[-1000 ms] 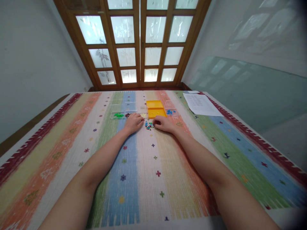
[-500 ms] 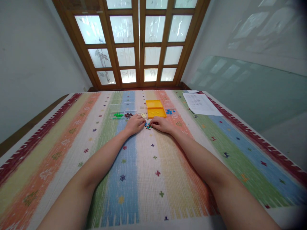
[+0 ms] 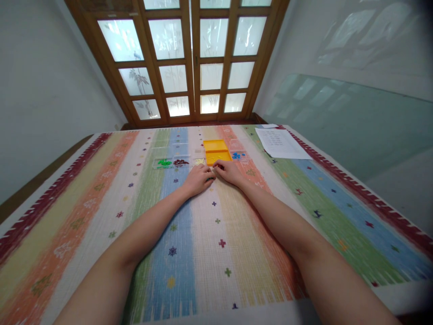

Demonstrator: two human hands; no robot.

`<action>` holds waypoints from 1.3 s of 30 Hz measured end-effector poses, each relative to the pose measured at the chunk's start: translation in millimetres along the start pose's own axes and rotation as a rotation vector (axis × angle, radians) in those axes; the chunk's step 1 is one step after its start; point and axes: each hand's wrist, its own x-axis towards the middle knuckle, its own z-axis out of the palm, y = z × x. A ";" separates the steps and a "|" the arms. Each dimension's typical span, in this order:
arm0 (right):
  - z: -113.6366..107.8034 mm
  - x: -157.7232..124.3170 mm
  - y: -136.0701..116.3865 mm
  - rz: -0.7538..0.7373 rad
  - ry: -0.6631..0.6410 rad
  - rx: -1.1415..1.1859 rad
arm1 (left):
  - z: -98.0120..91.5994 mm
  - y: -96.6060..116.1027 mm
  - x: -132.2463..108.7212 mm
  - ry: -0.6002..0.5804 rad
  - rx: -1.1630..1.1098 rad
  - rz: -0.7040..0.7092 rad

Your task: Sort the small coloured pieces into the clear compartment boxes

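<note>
My left hand lies on the tablecloth, its fingers stretched to the right over a small pile of coloured pieces. Only a bit of green and dark shows beneath those fingers. Close beside it, my right hand has its fingers pinched together at the front edge of the yellow box. A speck of dark red shows by the right fingertips, too small to name. Beyond the hands stand clear boxes with green pieces, dark brown-red pieces, pale pieces and blue pieces. The yellow box holds yellow pieces.
A striped, patterned cloth covers the table. Printed paper sheets lie at the far right. Behind the table are wooden doors with frosted panes, and a glass panel leans at the right wall.
My left hand has shifted right over the pile and now hides most of it. My right hand has moved slightly away from the pile toward the yellow box. The view has tilted slightly.
</note>
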 end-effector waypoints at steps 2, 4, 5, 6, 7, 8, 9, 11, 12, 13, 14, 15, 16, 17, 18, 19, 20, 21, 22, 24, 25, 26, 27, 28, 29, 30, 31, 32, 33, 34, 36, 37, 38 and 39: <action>0.0 0.1 -0.2 0.005 -0.001 0.000 | 0.5 -0.3 0.4 0.004 0.008 0.000; 0.6 0.2 0.5 0.007 -0.001 0.001 | 1.2 -1.6 0.6 0.008 0.010 -0.005; 0.9 0.2 1.0 0.006 -0.001 0.001 | 1.6 -2.6 0.7 0.010 0.008 -0.007; 1.4 0.3 1.7 0.005 -0.002 0.000 | 2.0 -3.6 0.7 0.012 0.003 -0.009; 1.8 0.3 2.3 0.003 -0.004 -0.005 | 2.5 -4.6 0.8 0.016 -0.003 -0.010; 2.1 0.4 2.9 0.001 -0.007 -0.010 | 3.0 -5.6 0.9 0.021 -0.009 -0.011; 2.4 0.4 3.4 -0.001 -0.010 -0.015 | 3.6 -6.4 1.0 0.025 -0.014 -0.012; 2.6 0.3 4.0 -0.005 -0.017 -0.019 | 4.6 -7.7 1.2 0.031 -0.023 -0.012; 2.6 0.2 4.1 -0.006 -0.018 -0.018 | 5.0 -8.0 1.2 0.033 -0.025 -0.012; 2.4 0.1 4.0 -0.007 -0.020 -0.016 | 5.3 -8.3 1.2 0.034 -0.028 -0.012; 2.3 0.0 3.8 -0.007 -0.021 -0.015 | 5.6 -8.5 1.2 0.035 -0.030 -0.011; 2.1 0.0 3.6 -0.007 -0.020 -0.015 | 5.7 -8.5 1.1 0.036 -0.032 -0.012; 2.0 -0.1 3.3 -0.006 -0.020 -0.015 | 5.7 -8.5 1.2 0.038 -0.035 -0.013; 1.9 -0.1 3.0 -0.005 -0.020 -0.016 | 5.6 -8.5 1.2 0.037 -0.039 -0.013; 1.9 -0.1 2.7 -0.003 -0.020 -0.017 | 5.5 -8.4 1.4 0.033 -0.041 -0.013; 1.9 -0.1 2.6 -0.001 -0.021 -0.020 | 5.4 -8.3 1.6 0.028 -0.042 -0.011; 1.9 0.0 2.5 -0.002 -0.022 -0.022 | 5.4 -8.1 1.9 0.023 -0.039 -0.010; 2.0 0.0 2.6 -0.004 -0.023 -0.024 | 5.5 -7.8 2.1 0.021 -0.032 -0.008; 2.1 0.1 2.7 -0.006 -0.022 -0.027 | 5.7 -7.5 2.3 0.020 -0.025 -0.006; 2.3 0.2 3.2 -0.012 -0.019 -0.032 | 6.3 -6.5 2.5 0.025 -0.013 0.001; 2.3 0.2 3.4 -0.013 -0.017 -0.032 | 6.5 -5.9 2.4 0.032 -0.013 0.002; 2.4 0.2 3.7 -0.013 -0.015 -0.031 | 6.7 -5.5 2.4 0.046 -0.015 0.000; 2.4 0.2 3.9 -0.013 -0.016 -0.028 | 6.7 -5.2 2.3 0.067 -0.022 -0.007; 2.4 0.2 4.0 -0.013 -0.018 -0.023 | 6.5 -5.3 2.3 0.097 -0.033 -0.022; 2.3 0.2 4.0 -0.014 -0.018 -0.018 | 6.1 -6.0 2.4 0.135 -0.048 -0.044; 2.2 0.2 3.9 -0.017 -0.017 -0.014 | 5.4 -7.5 2.4 0.177 -0.065 -0.072; 2.0 0.2 3.6 -0.019 -0.016 -0.011 | 4.5 -10.1 2.4 0.220 -0.081 -0.105; 1.6 0.2 3.0 -0.021 -0.013 -0.011 | 3.3 -13.8 2.2 0.263 -0.093 -0.145; 1.2 0.1 2.3 -0.023 -0.011 -0.014 | 1.8 -19.0 1.6 0.304 -0.097 -0.190; 0.7 0.0 1.5 -0.023 -0.013 -0.018 | 0.2 -25.6 0.5 0.343 -0.094 -0.239; -0.5 -0.5 -0.3 -0.013 -0.030 -0.032 | -3.6 -42.5 -3.3 0.414 -0.073 -0.341; -0.9 -0.7 -1.1 -0.006 -0.044 -0.039 | -5.7 -52.2 -6.0 0.444 -0.059 -0.394; -1.3 -1.0 -1.7 -0.001 -0.058 -0.048 | -7.7 -62.1 -9.1 0.469 -0.043 -0.448; -1.6 -1.3 -2.1 0.001 -0.071 -0.056 | -9.8 -71.6 -12.4 0.495 -0.023 -0.506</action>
